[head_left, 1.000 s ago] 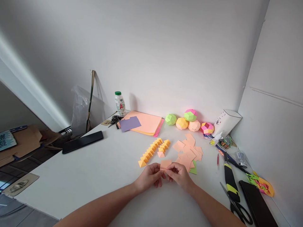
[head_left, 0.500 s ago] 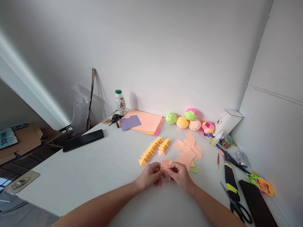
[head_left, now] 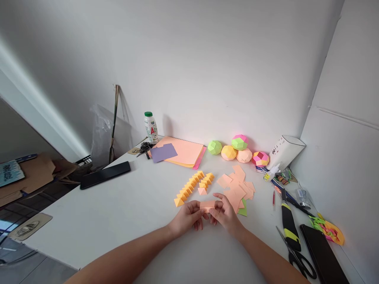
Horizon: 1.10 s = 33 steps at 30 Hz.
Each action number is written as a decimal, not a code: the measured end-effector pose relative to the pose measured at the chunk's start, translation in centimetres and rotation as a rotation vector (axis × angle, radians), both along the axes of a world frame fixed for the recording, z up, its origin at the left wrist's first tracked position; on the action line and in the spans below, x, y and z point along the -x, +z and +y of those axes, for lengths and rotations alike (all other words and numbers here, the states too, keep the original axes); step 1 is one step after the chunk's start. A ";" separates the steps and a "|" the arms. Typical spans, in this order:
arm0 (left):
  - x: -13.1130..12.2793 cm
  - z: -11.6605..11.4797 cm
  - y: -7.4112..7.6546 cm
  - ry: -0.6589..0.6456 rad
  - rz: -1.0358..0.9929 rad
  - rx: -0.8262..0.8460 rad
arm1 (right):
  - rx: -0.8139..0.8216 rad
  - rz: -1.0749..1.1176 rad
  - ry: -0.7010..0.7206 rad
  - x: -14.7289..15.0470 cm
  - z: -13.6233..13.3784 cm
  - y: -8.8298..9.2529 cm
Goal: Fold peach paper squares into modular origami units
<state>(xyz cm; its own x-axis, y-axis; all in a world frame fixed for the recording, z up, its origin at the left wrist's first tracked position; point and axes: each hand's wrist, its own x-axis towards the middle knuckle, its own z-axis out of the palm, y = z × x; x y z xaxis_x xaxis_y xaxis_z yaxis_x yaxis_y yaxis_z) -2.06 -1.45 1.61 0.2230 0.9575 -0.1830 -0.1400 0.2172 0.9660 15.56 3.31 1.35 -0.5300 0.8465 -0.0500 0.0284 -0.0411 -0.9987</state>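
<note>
Since the earlier frame my right grip (head_left: 226, 215) has shifted: its index finger is now raised and apart from the peach piece (head_left: 207, 206), with the thumb at the paper's lower right corner. My left grip (head_left: 188, 217) has hardly moved. The white wall (head_left: 225, 59) closes off the back. Below it the table (head_left: 118, 221) has its open edge slanting along my left, and the widest room to move lies on that side, between my left forearm and the long black slab (head_left: 105, 175). On my right a dark slab (head_left: 322, 252), scissors (head_left: 291, 251) and a black-and-yellow knife (head_left: 288, 221) crowd the space. Peach sheets (head_left: 189, 149) lie near the wall. Loose peach pieces (head_left: 235, 193) spread just beyond my right grip; orange folded pieces (head_left: 189, 188) line up beyond my left. The green-capped bottle (head_left: 152, 132) reads "AD" in large letters. A peach ball (head_left: 244, 156) carries dark marks I can't read surely, and the glue bottle's (head_left: 269, 176) yellow label is too small. Smallest, the peach piece sits between my two grips, both pinching it above the table.
</note>
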 end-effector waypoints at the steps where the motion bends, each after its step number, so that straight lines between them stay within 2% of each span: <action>1: 0.0 0.0 -0.1 0.001 -0.011 -0.001 | 0.002 -0.014 0.031 0.0 0.1 0.1; 4: 0.1 0.1 -0.2 0.008 -0.035 -0.015 | -0.009 -0.060 0.109 -0.1 0.2 0.3; 15: -0.2 0.3 -0.3 0.036 0.002 0.003 | 0.020 -0.110 0.052 0.1 0.2 0.3; 33: -0.4 0.4 -0.4 -0.008 0.075 0.011 | -0.009 -0.115 0.042 -0.1 0.4 -0.5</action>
